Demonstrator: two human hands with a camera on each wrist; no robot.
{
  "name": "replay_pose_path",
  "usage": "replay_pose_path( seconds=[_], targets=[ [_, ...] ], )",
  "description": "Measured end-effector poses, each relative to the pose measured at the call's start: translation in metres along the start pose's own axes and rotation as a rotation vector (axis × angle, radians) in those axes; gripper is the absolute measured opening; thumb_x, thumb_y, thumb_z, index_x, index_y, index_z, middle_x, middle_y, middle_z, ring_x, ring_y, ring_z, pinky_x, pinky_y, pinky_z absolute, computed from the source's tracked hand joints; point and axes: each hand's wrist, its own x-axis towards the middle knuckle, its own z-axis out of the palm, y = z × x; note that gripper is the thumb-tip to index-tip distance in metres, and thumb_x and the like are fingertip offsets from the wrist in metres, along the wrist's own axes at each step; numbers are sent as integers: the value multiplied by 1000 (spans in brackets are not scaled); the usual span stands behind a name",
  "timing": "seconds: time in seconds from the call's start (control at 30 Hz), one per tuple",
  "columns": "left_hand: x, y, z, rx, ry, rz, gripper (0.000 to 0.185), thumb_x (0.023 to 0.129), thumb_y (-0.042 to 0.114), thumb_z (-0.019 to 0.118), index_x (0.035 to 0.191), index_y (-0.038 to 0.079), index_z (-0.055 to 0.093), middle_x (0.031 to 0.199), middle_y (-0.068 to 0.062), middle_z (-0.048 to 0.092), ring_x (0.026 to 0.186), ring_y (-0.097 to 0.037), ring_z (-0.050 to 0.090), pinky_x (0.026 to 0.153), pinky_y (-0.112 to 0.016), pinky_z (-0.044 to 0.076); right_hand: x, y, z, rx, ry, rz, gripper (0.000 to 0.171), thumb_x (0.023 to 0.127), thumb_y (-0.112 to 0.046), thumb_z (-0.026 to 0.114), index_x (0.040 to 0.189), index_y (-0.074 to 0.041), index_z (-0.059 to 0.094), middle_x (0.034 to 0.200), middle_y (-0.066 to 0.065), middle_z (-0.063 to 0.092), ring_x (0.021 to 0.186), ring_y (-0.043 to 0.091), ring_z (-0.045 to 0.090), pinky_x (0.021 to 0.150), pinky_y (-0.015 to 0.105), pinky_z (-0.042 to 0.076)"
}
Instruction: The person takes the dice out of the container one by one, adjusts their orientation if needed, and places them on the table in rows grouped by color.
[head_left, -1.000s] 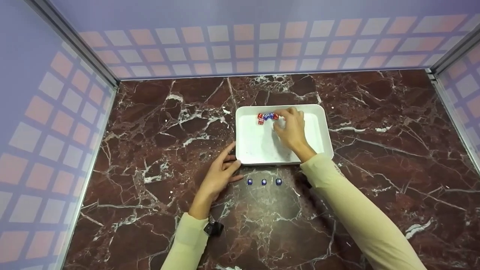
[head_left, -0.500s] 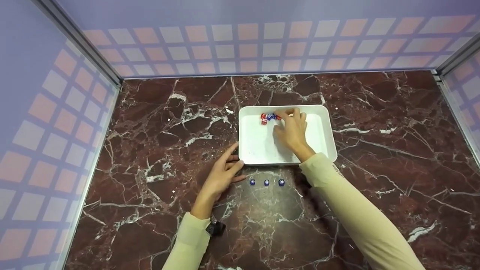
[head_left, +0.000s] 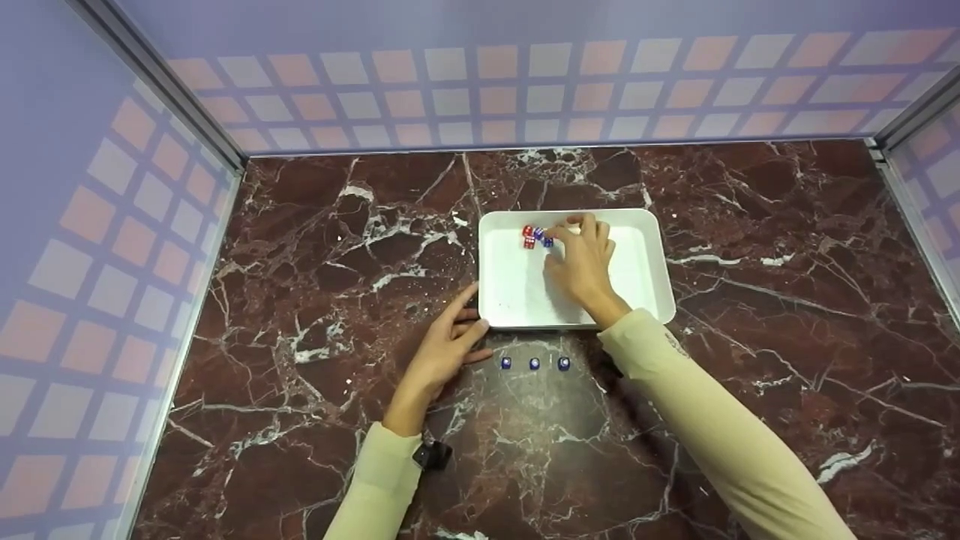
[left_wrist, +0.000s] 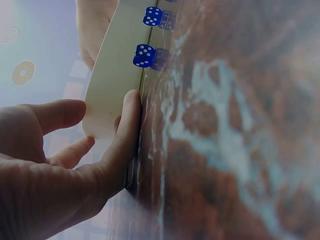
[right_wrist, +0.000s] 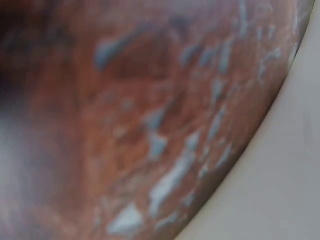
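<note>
— What is seen at the white tray (head_left: 645, 277) on the marble tabletop (head_left: 315, 247)?

— The right hand (head_left: 581, 259) is laid inside the tray, its fingers stretched toward a small cluster of red and blue dice (head_left: 535, 236) gathered at the tray's far left corner. A blue die (head_left: 547, 241) is met by the fingertips; whether it is pinched or only touched cannot be told, since the fingers are seen from behind. The right wrist view is blurred and only marble and a pale tray edge (right_wrist: 280, 190) are made out there.

— And the left hand?

— The left hand (head_left: 442, 352) is rested on the tabletop at the tray's near left corner. In the left wrist view its thumb (left_wrist: 122, 137) is pressed against the tray's outer wall (left_wrist: 112, 85), while the other fingers are kept loosely extended; nothing is clasped by it.

— What else is shown?

— Three blue dice (head_left: 534, 364) are set in a row on the marble, just beside the tray's near edge and to the right of the left hand. Two of them (left_wrist: 145, 55) are caught in the left wrist view, white pips showing. The scene is enclosed by lilac walls (head_left: 480, 82) patterned with pale squares.
</note>
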Motion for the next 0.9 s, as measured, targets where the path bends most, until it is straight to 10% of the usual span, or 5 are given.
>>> replay_pose_path(
  seconds=[0.4, 0.9],
  targets=[
    [2, 1, 2, -3, 11, -20, 69, 107, 5, 60, 168, 18, 32, 140, -26, 43, 119, -34, 57, 93, -43, 69, -6, 4, -2, 3, 6, -29, 26, 83, 0, 70, 108, -4, 78, 130, 20, 57, 125, 41, 40, 104, 59, 35],
    [1, -1, 0, 4, 16, -13, 67, 107, 5, 60, 168, 18, 35, 137, -25, 45, 116, -32, 58, 91, -42, 70, -19, 3, -13, 25, -201, -78, 18, 83, 6, 64, 96, 4, 75, 93, 19, 70, 88, 35, 65, 81, 48, 60]
  ],
)
